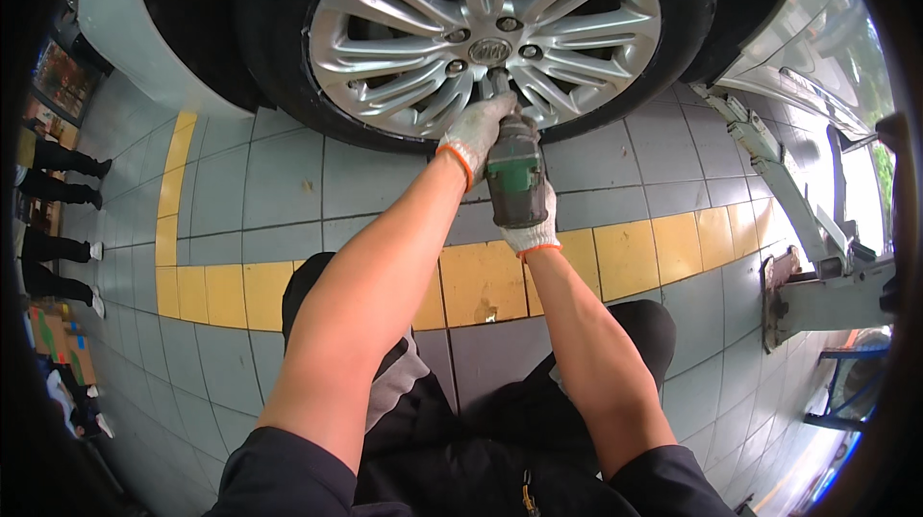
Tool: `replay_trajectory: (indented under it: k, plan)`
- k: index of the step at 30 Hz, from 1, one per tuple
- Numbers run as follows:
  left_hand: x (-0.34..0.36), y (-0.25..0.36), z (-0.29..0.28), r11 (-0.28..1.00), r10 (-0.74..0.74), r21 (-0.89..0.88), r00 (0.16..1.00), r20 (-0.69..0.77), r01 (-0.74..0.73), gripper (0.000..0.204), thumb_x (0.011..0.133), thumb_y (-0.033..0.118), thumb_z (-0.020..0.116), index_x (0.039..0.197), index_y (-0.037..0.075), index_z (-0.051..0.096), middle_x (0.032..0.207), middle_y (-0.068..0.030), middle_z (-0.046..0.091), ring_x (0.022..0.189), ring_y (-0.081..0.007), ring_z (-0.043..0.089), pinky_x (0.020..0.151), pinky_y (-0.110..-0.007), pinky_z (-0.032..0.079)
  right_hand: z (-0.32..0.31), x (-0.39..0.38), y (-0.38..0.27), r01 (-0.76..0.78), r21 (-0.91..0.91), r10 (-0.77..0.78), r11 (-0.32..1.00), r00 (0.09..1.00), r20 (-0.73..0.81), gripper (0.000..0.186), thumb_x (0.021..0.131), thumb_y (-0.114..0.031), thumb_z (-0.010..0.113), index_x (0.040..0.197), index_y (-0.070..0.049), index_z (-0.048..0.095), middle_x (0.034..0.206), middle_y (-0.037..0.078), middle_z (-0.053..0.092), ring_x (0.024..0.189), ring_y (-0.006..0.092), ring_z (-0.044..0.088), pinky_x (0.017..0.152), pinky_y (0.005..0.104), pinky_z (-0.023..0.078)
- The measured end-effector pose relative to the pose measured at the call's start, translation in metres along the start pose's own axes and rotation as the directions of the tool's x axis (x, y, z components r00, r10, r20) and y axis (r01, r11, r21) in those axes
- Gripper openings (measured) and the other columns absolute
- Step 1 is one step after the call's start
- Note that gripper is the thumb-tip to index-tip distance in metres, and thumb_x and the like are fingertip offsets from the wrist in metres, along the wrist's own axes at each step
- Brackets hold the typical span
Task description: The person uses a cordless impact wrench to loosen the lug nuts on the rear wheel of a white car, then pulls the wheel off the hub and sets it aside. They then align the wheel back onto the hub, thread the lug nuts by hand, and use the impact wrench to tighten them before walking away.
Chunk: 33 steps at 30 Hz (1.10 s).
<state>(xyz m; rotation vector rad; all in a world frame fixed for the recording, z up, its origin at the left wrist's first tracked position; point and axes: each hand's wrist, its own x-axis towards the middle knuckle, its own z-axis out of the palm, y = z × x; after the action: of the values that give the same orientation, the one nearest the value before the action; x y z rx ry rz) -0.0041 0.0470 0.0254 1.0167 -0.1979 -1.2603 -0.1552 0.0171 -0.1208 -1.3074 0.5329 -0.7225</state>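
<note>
A green and dark grey impact wrench [516,174] points away from me at a car wheel. Its socket [497,81] reaches the lowest lug position, just below the hub cap [490,51]. My left hand [475,135], in a white work glove with an orange cuff, is closed around the front of the wrench by the socket. My right hand [538,224], gloved the same way, is closed behind and under the wrench body, its fingers mostly hidden. Several other lug nuts [457,67] show around the hub of the silver alloy rim [433,7]. The black tyre [279,46] surrounds it.
A grey lift arm [788,190] stands on the right beside the white car body [808,46]. Yellow tiles [481,277] cross the grey tiled floor [279,171]. Several people's legs [62,188] and some cardboard boxes [72,349] are at the far left. A blue metal frame [841,392] is at lower right.
</note>
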Motion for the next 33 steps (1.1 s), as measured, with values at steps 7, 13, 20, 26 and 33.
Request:
replay_trajectory:
  k: [7,13,20,26,33]
  plan:
    - [0.004,0.005,-0.003,0.999,-0.030,-0.034,0.999,-0.011,0.029,0.024,0.108,0.027,0.066,0.106,0.003,0.062,0.090,-0.0175,0.074,0.074,-0.0275,0.075,0.067,-0.042,0.065,0.009,-0.004,-0.016,-0.128,0.333,0.124,0.934,0.992,0.035,0.028,0.108,-0.009,0.053,0.133,-0.008,0.067,0.122,0.008,0.075,0.105,0.0231,0.072,0.091,0.0393,0.061]
    - [0.022,0.009,-0.008,0.998,-0.013,-0.061,0.998,-0.068,0.009,0.025,0.107,0.026,0.069,0.108,0.002,0.062,0.091,-0.0156,0.073,0.073,-0.0260,0.074,0.065,-0.040,0.066,0.004,0.016,-0.035,-0.128,0.343,0.130,0.931,0.991,0.017,0.031,0.112,-0.006,0.053,0.141,-0.006,0.063,0.122,0.005,0.073,0.105,0.0152,0.070,0.091,0.0334,0.061]
    - [0.023,0.020,0.000,0.998,-0.013,0.055,0.997,-0.081,0.017,0.025,0.106,0.025,0.069,0.110,0.001,0.063,0.092,-0.0177,0.075,0.070,-0.0247,0.073,0.062,-0.040,0.064,0.012,0.022,-0.019,0.320,-0.743,-0.285,0.588,0.942,0.179,0.031,0.102,-0.017,0.069,0.132,-0.009,0.069,0.119,0.005,0.076,0.106,0.0201,0.073,0.090,0.0365,0.061]
    - [0.029,0.021,-0.002,0.995,-0.006,0.102,0.996,-0.087,0.015,0.026,0.107,0.027,0.067,0.108,0.001,0.064,0.091,-0.0181,0.076,0.069,-0.0251,0.074,0.062,-0.039,0.064,0.018,0.033,-0.009,0.277,-0.684,-0.279,0.675,0.954,0.111,0.034,0.102,-0.022,0.069,0.133,-0.009,0.068,0.130,0.009,0.074,0.115,0.0251,0.072,0.098,0.0417,0.058]
    - [0.034,0.021,-0.007,0.989,0.042,0.140,0.999,-0.025,-0.038,0.030,0.110,0.031,0.063,0.106,0.001,0.064,0.089,-0.0193,0.077,0.069,-0.0268,0.075,0.063,-0.039,0.064,0.007,0.029,-0.028,-0.102,0.139,0.118,0.985,0.986,-0.116,0.033,0.118,-0.020,0.046,0.142,-0.008,0.065,0.123,0.005,0.076,0.108,0.0187,0.072,0.095,0.0366,0.061]
